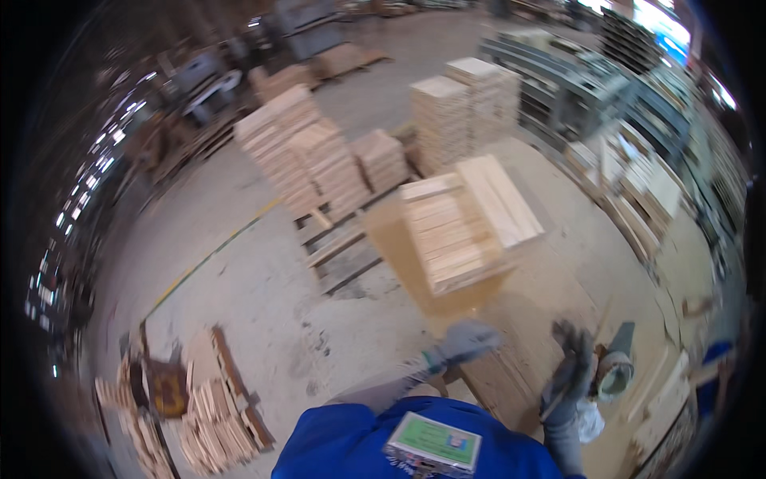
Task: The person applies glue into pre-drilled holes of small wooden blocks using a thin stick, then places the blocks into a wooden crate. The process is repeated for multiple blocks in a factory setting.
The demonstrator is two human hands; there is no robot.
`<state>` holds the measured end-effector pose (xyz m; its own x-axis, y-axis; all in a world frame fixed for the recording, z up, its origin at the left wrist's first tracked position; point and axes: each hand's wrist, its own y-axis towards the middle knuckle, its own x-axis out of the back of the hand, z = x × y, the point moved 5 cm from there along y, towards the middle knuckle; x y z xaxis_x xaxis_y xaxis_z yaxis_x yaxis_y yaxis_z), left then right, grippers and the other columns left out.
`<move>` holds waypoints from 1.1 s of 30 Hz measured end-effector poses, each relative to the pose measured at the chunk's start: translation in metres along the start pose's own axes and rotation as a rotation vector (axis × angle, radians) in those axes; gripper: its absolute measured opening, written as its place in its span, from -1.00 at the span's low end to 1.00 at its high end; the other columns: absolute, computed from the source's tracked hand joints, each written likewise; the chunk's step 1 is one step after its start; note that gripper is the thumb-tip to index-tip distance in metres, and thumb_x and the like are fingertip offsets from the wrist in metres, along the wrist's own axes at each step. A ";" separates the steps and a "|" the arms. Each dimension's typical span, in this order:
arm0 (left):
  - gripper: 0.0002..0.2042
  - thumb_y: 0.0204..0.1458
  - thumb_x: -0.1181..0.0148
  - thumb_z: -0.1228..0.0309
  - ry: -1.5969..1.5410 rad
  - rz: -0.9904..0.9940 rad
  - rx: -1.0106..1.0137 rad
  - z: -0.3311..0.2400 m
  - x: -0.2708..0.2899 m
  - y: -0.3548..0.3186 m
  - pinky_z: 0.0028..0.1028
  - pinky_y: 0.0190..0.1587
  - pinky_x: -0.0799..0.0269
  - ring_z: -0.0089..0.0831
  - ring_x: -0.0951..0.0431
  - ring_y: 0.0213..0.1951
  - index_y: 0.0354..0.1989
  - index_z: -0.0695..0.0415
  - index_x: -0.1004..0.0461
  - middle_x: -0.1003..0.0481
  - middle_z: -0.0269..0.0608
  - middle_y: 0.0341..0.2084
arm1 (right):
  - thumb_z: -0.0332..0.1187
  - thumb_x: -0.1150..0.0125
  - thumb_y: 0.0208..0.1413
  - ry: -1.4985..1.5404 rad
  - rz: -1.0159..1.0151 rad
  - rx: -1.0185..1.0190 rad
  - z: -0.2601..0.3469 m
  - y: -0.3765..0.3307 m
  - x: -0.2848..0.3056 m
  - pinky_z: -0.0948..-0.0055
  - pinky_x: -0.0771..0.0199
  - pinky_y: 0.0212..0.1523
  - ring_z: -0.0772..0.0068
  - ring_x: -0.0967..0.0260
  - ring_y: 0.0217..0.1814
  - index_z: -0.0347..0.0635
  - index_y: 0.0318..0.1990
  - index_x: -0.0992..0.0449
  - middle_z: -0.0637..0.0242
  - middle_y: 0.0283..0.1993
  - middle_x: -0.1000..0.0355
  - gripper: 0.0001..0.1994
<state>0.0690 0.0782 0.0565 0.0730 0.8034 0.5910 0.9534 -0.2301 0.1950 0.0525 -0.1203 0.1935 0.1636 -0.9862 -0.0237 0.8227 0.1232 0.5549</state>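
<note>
At lower left sits a loose heap of short wooden offcuts [214, 415]. Centre frame, the grey-gloved left hand [467, 342] rests, fingers curled, on a flat wooden board [511, 379]; whether it grips is unclear. The grey-gloved right hand [570, 375] closes around a thin stick [554, 405]. An unpinned board could slide.

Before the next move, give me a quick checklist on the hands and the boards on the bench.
1. Left hand gloved and on the bench: ok.
2. Right hand gloved: ok; it seems to hold a thin stick-like thing, but blur hides what it is: cannot tell.
3. Board stack resting flat on the bench beyond both hands: ok.
4. Roll lying close beside the right hand: ok, though it crowds the hand.
5. Bench surface between the hands and the stack bare: ok.
6. Pallet stacks on the floor standing apart from the bench: ok.
</note>
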 end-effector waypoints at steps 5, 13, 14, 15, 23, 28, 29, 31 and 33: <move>-0.79 0.07 -0.17 0.34 -0.249 -0.272 0.083 0.021 0.121 0.050 -0.47 -0.15 -0.46 -0.42 -0.60 -0.23 -0.20 0.18 -0.57 -0.60 -0.14 -0.31 | -0.46 -0.09 0.13 -0.480 0.077 -0.030 -0.041 0.016 -0.015 0.25 -0.41 0.06 -0.01 -0.39 0.10 -0.39 0.19 -0.20 -0.12 0.14 -0.30 -0.53; -0.45 0.10 -0.12 0.21 0.154 -0.387 -0.080 0.091 0.207 0.197 -0.41 0.12 -0.28 -0.14 -0.41 0.10 0.19 0.29 -0.23 -0.38 0.09 0.07 | -0.11 -0.40 -0.11 -0.923 0.117 -0.110 -0.089 0.057 -0.046 0.15 -0.22 0.22 -0.16 -0.08 0.33 -0.36 0.29 -0.01 -0.19 0.31 -0.05 -0.10; -0.46 0.13 -0.06 0.20 0.164 -0.393 -0.055 0.105 0.210 0.215 -0.43 0.14 -0.26 -0.17 -0.39 0.12 0.20 0.32 -0.21 -0.37 0.08 0.09 | -0.09 -0.40 -0.12 -0.952 0.128 -0.135 -0.094 0.067 -0.048 0.15 -0.21 0.23 -0.17 -0.06 0.33 -0.37 0.30 0.01 -0.20 0.32 -0.01 -0.07; -0.46 0.17 -0.01 0.20 0.175 -0.402 -0.034 0.119 0.210 0.234 -0.44 0.16 -0.24 -0.20 -0.37 0.14 0.20 0.36 -0.19 -0.35 0.07 0.11 | -0.06 -0.41 -0.13 -0.981 0.137 -0.154 -0.099 0.076 -0.048 0.15 -0.19 0.24 -0.19 -0.03 0.34 -0.38 0.31 0.04 -0.21 0.34 0.02 -0.04; -0.51 0.30 0.27 0.24 -0.596 -0.162 0.102 0.168 0.196 0.315 -0.50 0.25 -0.13 -0.38 -0.27 0.21 0.24 0.40 -0.13 -0.26 -0.06 0.20 | -0.05 -0.42 -0.15 -0.845 0.081 -0.132 -0.166 0.096 -0.054 0.14 -0.07 0.32 -0.22 0.09 0.39 -0.34 0.34 0.17 -0.26 0.36 0.12 0.05; -0.53 0.29 0.24 0.22 -0.359 -0.180 0.049 0.151 0.184 0.302 -0.46 0.23 -0.16 -0.34 -0.28 0.20 0.20 0.38 -0.19 -0.29 -0.04 0.18 | -0.19 -0.44 -0.14 -0.591 -0.027 -0.153 -0.178 0.107 -0.073 0.17 -0.05 0.33 -0.18 0.08 0.40 -0.35 0.36 0.26 -0.25 0.33 0.07 0.06; -0.53 0.29 0.23 0.23 -0.258 -0.189 0.042 0.155 0.183 0.300 -0.45 0.22 -0.16 -0.31 -0.29 0.20 0.19 0.37 -0.21 -0.30 -0.02 0.17 | -0.23 -0.45 -0.14 -0.590 -0.061 -0.121 -0.181 0.106 -0.077 0.18 -0.06 0.32 -0.16 0.06 0.39 -0.34 0.36 0.27 -0.23 0.31 0.04 0.06; -0.54 0.28 0.21 0.23 -0.054 -0.216 0.018 0.164 0.190 0.297 -0.43 0.21 -0.16 -0.25 -0.29 0.20 0.17 0.36 -0.24 -0.31 0.02 0.15 | -0.26 -0.45 -0.14 -0.542 -0.148 -0.152 -0.197 0.094 -0.083 0.24 -0.16 0.26 -0.06 -0.05 0.34 -0.31 0.37 0.25 -0.16 0.30 -0.02 0.05; -0.56 0.26 0.18 0.24 0.093 -0.216 -0.042 0.163 0.188 0.293 -0.41 0.20 -0.18 -0.17 -0.31 0.18 0.15 0.35 -0.27 -0.33 0.06 0.12 | -0.27 -0.46 -0.15 -0.464 -0.242 -0.248 -0.214 0.077 -0.087 0.33 -0.31 0.15 0.06 -0.20 0.25 -0.28 0.37 0.18 -0.09 0.28 -0.09 0.02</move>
<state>0.4101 0.2511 0.0966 -0.1606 0.7830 0.6010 0.9309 -0.0822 0.3558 0.2179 -0.0013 0.0603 -0.2547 -0.9279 0.2721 0.9190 -0.1448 0.3667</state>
